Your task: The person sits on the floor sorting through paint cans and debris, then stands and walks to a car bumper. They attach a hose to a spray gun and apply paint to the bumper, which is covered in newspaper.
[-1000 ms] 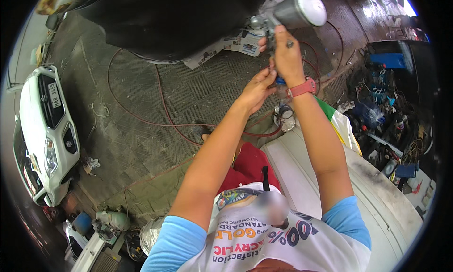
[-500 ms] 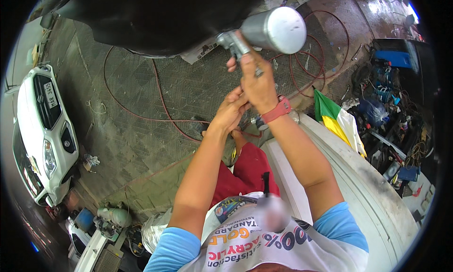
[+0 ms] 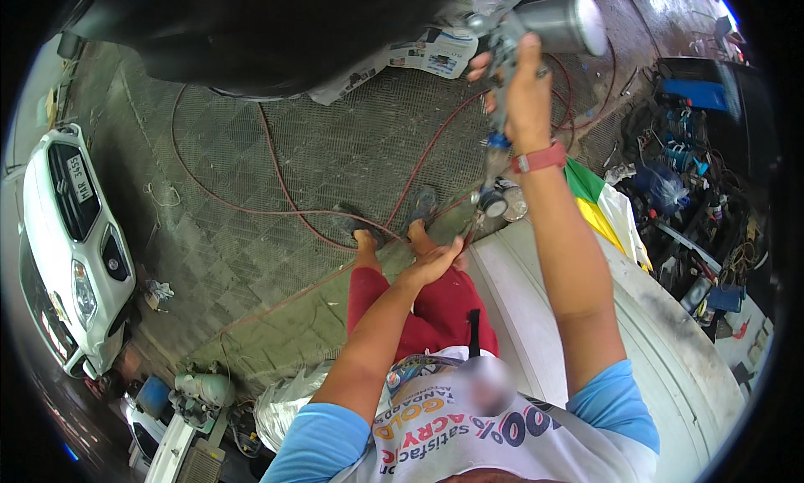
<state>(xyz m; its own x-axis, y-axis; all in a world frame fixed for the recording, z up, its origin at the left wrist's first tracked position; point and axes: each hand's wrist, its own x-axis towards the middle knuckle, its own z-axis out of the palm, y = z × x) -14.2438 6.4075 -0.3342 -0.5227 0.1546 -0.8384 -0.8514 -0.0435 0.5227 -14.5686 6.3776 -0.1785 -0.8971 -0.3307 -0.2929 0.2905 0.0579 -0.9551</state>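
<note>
My right hand (image 3: 531, 98) grips a metal spray gun (image 3: 505, 52) by its handle, raised at the upper right. The gun's silver paint cup (image 3: 563, 24) points right. Under the handle hang a blue fitting (image 3: 499, 140) and a round gauge or regulator (image 3: 492, 203). Lower down, in front of my thighs, my left hand (image 3: 434, 265) is closed around the red air hose (image 3: 471, 233) just below that fitting. A dark, glossy car body panel (image 3: 276, 35) fills the top, left of the gun and apart from it.
Printed paper sheets (image 3: 435, 54) lie under the dark panel. Red hose loops (image 3: 289, 177) cross the textured floor by my feet. A white curved panel (image 3: 645, 332) stands close on my right, beside a green, yellow and white cloth (image 3: 599, 207) and cluttered tools (image 3: 695, 190). A white car (image 3: 84, 249) stands left.
My right hand has carried the spray gun rightward and up, away from the dark panel. My left hand has dropped from beside the right wrist down to the hose.
</note>
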